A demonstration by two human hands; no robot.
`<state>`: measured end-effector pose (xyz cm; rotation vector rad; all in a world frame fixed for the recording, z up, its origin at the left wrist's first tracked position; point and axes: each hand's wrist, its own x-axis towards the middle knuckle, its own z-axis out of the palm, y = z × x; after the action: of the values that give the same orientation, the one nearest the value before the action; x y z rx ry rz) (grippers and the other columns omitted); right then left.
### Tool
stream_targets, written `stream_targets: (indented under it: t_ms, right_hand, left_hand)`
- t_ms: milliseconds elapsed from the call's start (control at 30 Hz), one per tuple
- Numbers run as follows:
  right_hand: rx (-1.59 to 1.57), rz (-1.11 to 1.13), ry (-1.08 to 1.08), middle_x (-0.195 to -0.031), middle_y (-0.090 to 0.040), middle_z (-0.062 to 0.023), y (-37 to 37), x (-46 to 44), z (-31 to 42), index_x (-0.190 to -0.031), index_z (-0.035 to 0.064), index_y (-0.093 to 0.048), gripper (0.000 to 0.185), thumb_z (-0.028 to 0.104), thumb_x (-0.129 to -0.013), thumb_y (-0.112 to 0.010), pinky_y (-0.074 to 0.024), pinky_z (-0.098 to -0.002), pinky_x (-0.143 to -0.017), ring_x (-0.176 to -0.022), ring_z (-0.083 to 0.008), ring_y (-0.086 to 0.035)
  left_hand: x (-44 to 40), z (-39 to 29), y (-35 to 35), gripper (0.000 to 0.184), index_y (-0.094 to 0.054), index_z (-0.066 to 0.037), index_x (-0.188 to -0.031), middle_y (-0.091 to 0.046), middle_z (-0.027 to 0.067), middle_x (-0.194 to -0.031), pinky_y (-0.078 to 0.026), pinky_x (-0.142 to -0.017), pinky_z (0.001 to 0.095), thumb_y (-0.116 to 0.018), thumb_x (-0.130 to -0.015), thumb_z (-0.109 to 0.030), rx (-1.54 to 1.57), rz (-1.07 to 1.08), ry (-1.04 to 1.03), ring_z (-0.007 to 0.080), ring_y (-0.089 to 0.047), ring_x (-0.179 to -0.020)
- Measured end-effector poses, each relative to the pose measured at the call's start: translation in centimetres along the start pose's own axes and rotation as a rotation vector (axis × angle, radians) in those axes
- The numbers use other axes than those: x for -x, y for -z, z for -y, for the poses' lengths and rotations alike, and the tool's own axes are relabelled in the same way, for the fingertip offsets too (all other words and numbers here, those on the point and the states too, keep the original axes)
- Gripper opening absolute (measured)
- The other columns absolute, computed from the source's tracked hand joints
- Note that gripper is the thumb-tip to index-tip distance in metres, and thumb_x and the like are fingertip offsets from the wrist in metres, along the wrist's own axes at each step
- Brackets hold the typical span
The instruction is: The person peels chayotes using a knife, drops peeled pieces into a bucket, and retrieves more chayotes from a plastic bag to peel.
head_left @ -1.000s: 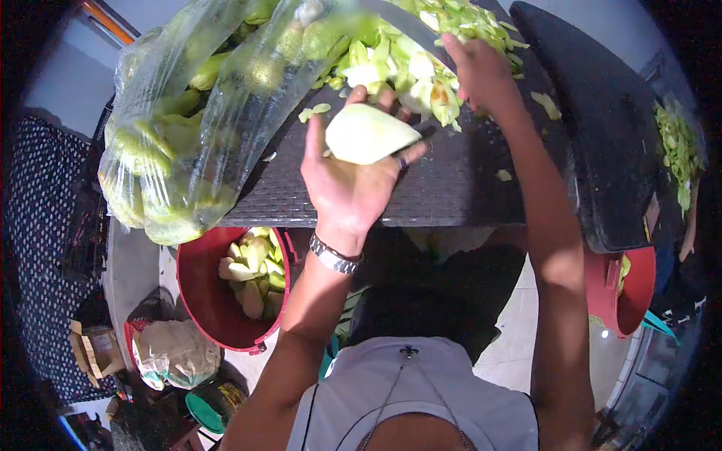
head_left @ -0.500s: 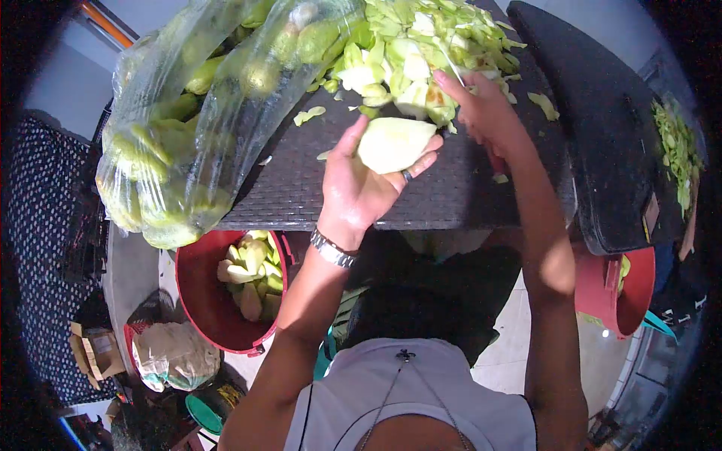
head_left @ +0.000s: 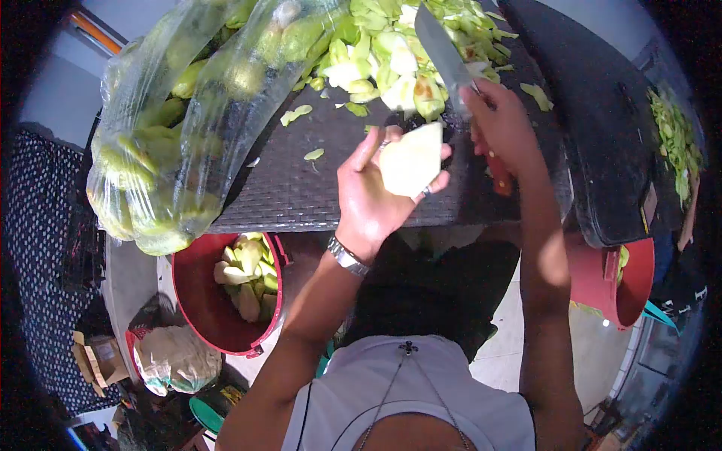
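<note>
A pale, peeled chayote [head_left: 411, 161] lies in my left hand [head_left: 367, 192], the fingers curled around its far side and the thumb spread away from it. My right hand [head_left: 505, 128] grips a knife [head_left: 442, 51] by its reddish handle. Its broad blade points up and away, over the heap of green peelings [head_left: 398, 56], and is apart from the chayote. Both hands are above the near part of the dark woven table [head_left: 301, 199].
A clear plastic bag [head_left: 169, 169] full of green chayotes hangs over the table's left edge. Below it, a red bucket [head_left: 207, 304] holds peeled pieces. Another red bucket [head_left: 635, 282] stands at right, below a black surface [head_left: 602, 143] with green scraps at its far side.
My left hand has moved a little right and turned the chayote more upright. The knife has swung so its blade shows broadside, and my right hand has shifted slightly right and nearer.
</note>
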<state>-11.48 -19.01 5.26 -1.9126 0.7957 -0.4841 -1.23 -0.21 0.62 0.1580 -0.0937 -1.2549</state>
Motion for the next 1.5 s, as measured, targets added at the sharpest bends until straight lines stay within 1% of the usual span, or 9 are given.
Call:
stream_targets:
  t_ms: [100, 233, 467, 867, 967, 1067, 1167, 1333, 1500]
  right_hand:
    - [-0.174, 0.038, -0.045, -0.063, -0.057, -0.0037, -0.2, 3.1, 0.3, -0.132, 0.0053, -0.061, 0.037, 0.029, -0.104, -0.058, -0.0438, -0.0301, -0.04, -0.043, -0.0118, -0.053]
    - [-0.44, 0.07, -0.122, -0.062, -0.059, -0.0046, -1.6, 10.0, 1.4, -0.142, 0.0084, -0.053, 0.041, 0.021, -0.103, -0.056, -0.0402, -0.0308, -0.037, -0.043, -0.0115, -0.053]
    - [-0.243, 0.03, -0.202, -0.07, -0.061, -0.0022, -2.4, 16.4, 2.3, -0.159, 0.0151, -0.036, 0.059, 0.005, -0.102, -0.05, -0.0415, -0.021, -0.042, -0.047, -0.0051, -0.049]
    - [-0.138, 0.066, -0.277, -0.077, -0.072, -0.0118, -2.5, 17.8, 1.9, -0.158, 0.017, -0.039, 0.061, 0.009, -0.099, -0.055, -0.0572, -0.0327, -0.062, -0.063, -0.0154, -0.07]
    - [-0.191, 0.046, -0.219, -0.073, -0.06, 0.0, -2.9, 17.9, 1.5, -0.159, 0.0173, -0.037, 0.059, 0.006, -0.103, -0.051, -0.0425, -0.0214, -0.046, -0.051, -0.0038, -0.049]
    - [-0.161, 0.052, -0.214, -0.074, -0.062, -0.0005, -3.0, 18.0, 1.3, -0.159, 0.0163, -0.037, 0.059, 0.006, -0.103, -0.05, -0.0424, -0.0211, -0.046, -0.051, -0.004, -0.05]
    - [-0.173, 0.086, -0.218, -0.081, -0.072, -0.012, -2.8, 17.7, 1.1, -0.158, 0.0139, -0.037, 0.061, 0.008, -0.1, -0.054, -0.0571, -0.0323, -0.062, -0.063, -0.0163, -0.07]
    - [-0.262, 0.084, -0.213, -0.081, -0.067, -0.0061, -3.4, 17.5, 0.9, -0.16, 0.0124, -0.034, 0.059, 0.008, -0.103, -0.05, -0.0478, -0.0244, -0.051, -0.056, -0.008, -0.058]
    - [-0.339, 0.075, -0.191, -0.084, -0.066, -0.0052, -3.9, 17.0, 0.9, -0.16, 0.0085, -0.033, 0.057, 0.008, -0.104, -0.048, -0.0436, -0.0206, -0.046, -0.052, -0.0043, -0.052]
  left_hand:
    - [-0.4, -1.1, 1.0, 0.026, -0.06, -0.011, -0.109, -0.063, 0.0214, -0.127, -0.052, -0.091, 0.0563, -0.053, -0.102, -0.036, -0.087, -0.075, -0.127, 0.0422, -0.063, -0.112]
    - [-0.6, -1.4, -1.5, 0.05, -0.054, -0.004, -0.133, -0.063, 0.0185, -0.127, -0.051, -0.088, 0.0508, -0.042, -0.103, -0.042, 0.007, -0.138, -0.081, 0.0382, -0.063, -0.112]
    - [-1.7, -0.6, -1.3, 0.059, -0.055, 0.001, -0.136, -0.069, 0.0137, -0.122, -0.053, -0.087, 0.044, -0.037, -0.106, -0.046, -0.144, -0.247, -0.114, 0.0273, -0.066, -0.108]
    - [-2.0, 0.0, -1.0, 0.05, -0.056, 0.005, -0.133, -0.069, 0.0172, -0.121, -0.051, -0.101, 0.0404, -0.04, -0.108, -0.035, -0.3, -0.255, -0.234, 0.0272, -0.067, -0.112]
    - [-1.9, 0.0, -0.7, 0.05, -0.057, 0.007, -0.131, -0.069, 0.0182, -0.119, -0.052, -0.1, 0.04, -0.04, -0.109, -0.034, -0.331, -0.25, -0.233, 0.0275, -0.068, -0.11]
    - [-1.8, -0.1, -0.8, 0.05, -0.058, 0.008, -0.13, -0.07, 0.0188, -0.117, -0.053, -0.099, 0.0397, -0.04, -0.109, -0.034, -0.362, -0.248, -0.228, 0.0275, -0.068, -0.108]
    - [-1.9, -0.2, -0.7, 0.05, -0.058, 0.008, -0.129, -0.07, 0.0188, -0.116, -0.054, -0.097, 0.0393, -0.04, -0.109, -0.034, -0.372, -0.225, -0.201, 0.0273, -0.069, -0.107]
    - [-1.4, 0.9, -1.1, 0.054, -0.056, 0.007, -0.131, -0.069, 0.0199, -0.118, -0.052, -0.1, 0.0413, -0.038, -0.108, -0.039, -0.47, -0.414, -0.178, 0.0302, -0.068, -0.109]
    - [-1.0, 2.9, -1.5, 0.062, -0.055, 0.004, -0.132, -0.069, 0.0177, -0.112, -0.053, -0.096, 0.0413, -0.027, -0.111, -0.047, -0.281, -0.187, -0.04, 0.0287, -0.068, -0.103]
